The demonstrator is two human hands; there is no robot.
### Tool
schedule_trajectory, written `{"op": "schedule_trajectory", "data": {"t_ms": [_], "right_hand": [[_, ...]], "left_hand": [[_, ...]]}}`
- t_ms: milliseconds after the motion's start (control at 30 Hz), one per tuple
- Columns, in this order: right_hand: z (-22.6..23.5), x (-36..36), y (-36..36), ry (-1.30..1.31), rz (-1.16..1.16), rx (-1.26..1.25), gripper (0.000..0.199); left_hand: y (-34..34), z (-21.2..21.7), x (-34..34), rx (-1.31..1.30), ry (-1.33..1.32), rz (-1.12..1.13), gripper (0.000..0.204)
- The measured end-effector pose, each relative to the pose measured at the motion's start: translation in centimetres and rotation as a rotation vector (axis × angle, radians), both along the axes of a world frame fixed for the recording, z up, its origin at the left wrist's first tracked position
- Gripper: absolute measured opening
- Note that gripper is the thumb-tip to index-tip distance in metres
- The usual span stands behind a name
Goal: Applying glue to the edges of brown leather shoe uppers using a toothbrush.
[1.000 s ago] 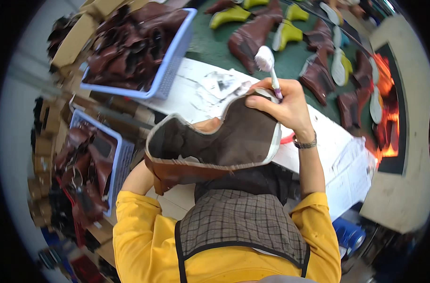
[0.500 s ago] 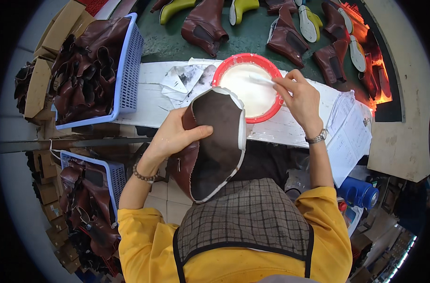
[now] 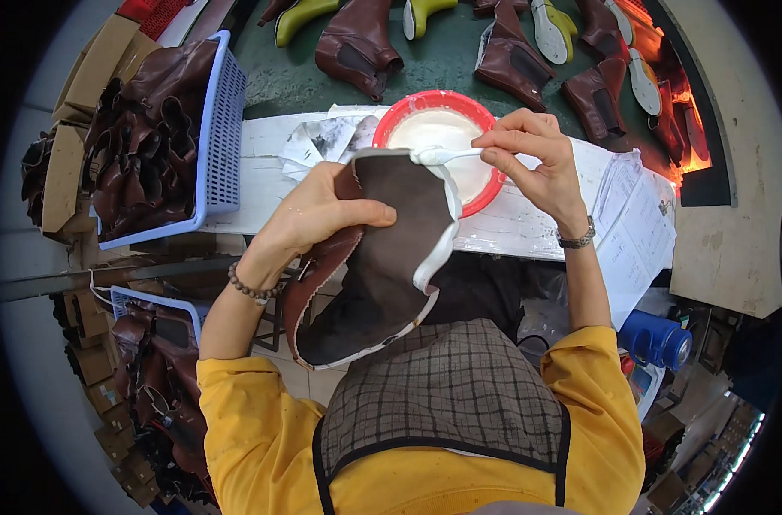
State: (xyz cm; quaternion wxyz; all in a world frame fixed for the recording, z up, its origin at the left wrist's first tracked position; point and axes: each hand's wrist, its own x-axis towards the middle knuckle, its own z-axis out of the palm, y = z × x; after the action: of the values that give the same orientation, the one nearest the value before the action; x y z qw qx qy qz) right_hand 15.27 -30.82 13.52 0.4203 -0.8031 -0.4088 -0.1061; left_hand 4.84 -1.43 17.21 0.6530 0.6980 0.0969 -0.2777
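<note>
A brown leather boot upper point(image 3: 399, 223) is gripped in my left hand point(image 3: 309, 210), thumb on its dark inner side and fingers behind. White paste coats its wavy right-hand edge. Between the fingertips of my right hand point(image 3: 537, 163) is a small white brush point(image 3: 452, 155), its paste-covered head resting on the top right corner of the upper. Just beyond the upper stands a red basin point(image 3: 434, 97) of thick white liquid, partly hidden by the upper, the brush and my right hand.
A blue crate point(image 3: 223, 137) of brown uppers stands left, with another crate point(image 3: 155, 296) below it. Brown boots point(image 3: 356, 47) and yellow-green lasts point(image 3: 305, 21) lie on the green surface beyond. Papers point(image 3: 640, 223), a blue bottle point(image 3: 652, 339) and an orange glow point(image 3: 695, 142) are at right.
My right hand has brought the brush out of the basin, up to the edge of the upper. The upper has shifted and bent, with its lower part swung left.
</note>
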Motion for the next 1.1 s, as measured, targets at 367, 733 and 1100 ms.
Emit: {"op": "schedule_trajectory", "data": {"t_ms": [367, 733, 1100], "right_hand": [[0.0, -2.8, 1.4, 0.051, -0.040, 0.041, 0.018], [-1.6, -0.1, -1.3, 0.100, -0.328, -0.191, 0.010], [-2.0, -1.7, -2.0, 0.082, -0.416, -0.325, 0.013]], "left_hand": [[1.5, 2.1, -0.5, 0.098, -0.431, 0.408, 0.032], [8.0, 0.7, 1.3, 0.552, -0.765, 0.560, 0.045], [10.4, -7.3, -4.5, 1.008, -0.658, 0.126, 0.130]]}}
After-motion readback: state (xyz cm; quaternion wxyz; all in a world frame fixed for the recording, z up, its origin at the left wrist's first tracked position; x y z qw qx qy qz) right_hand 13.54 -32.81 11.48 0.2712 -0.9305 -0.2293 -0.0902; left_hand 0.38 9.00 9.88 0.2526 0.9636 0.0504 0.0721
